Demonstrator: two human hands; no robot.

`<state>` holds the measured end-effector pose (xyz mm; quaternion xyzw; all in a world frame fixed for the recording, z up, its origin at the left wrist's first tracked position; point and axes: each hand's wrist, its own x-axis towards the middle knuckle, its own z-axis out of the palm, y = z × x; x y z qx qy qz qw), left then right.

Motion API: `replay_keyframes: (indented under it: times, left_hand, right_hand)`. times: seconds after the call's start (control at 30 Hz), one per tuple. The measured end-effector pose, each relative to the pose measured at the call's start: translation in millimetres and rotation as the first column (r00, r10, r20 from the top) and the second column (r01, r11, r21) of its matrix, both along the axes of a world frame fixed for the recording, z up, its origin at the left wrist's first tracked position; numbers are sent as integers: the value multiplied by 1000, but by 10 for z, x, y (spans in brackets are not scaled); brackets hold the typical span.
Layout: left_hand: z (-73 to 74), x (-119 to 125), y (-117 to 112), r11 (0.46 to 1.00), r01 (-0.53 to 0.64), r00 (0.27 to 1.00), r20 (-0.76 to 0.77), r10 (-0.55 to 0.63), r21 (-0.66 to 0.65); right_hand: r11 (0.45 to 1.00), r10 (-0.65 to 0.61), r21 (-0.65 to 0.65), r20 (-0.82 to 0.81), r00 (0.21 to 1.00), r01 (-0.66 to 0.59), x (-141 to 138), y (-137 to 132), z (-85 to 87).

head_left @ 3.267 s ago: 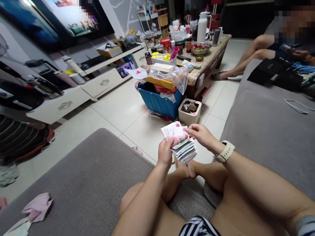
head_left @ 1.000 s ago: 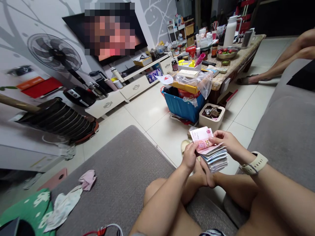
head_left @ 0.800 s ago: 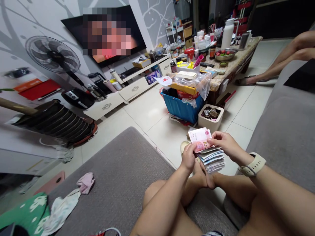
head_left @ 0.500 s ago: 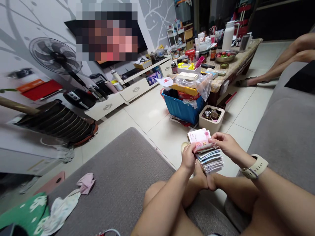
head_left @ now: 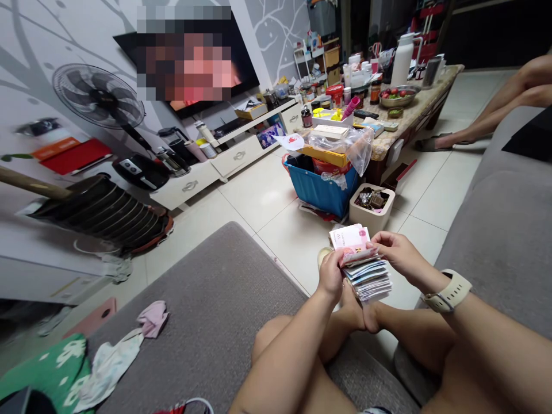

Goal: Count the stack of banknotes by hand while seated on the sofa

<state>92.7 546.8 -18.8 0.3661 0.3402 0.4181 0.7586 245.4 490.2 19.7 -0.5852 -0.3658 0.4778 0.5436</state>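
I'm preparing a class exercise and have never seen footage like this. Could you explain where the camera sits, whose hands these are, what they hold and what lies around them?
There is no machine here, only a person's two bare hands. One camera, worn on that person's head, takes every picture, looking forward and down, so the forearms reach in from below. The left hand grips a thick bundle of banknotes. The right hand, with a pale wristband behind it, pinches a pink note at the top by its edge. On the grey seat at left lies a pink cloth. Farther off, a cluttered low table bears a white jug and a metal bowl.
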Motion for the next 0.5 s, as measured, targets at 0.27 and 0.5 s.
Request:
replay_keyframes:
  times: [0.27, 0.5]
  left_hand:
    - [-17, 0, 13, 1000, -8, 1000, -3, 8, -9]
    - [17, 0, 1, 999, -20, 999, -26, 19, -35]
  right_hand:
    - [1000, 16, -6, -1, 1000, -16, 11, -1, -17]
    - [999, 31, -15, -11, 999, -32, -5, -15, 40]
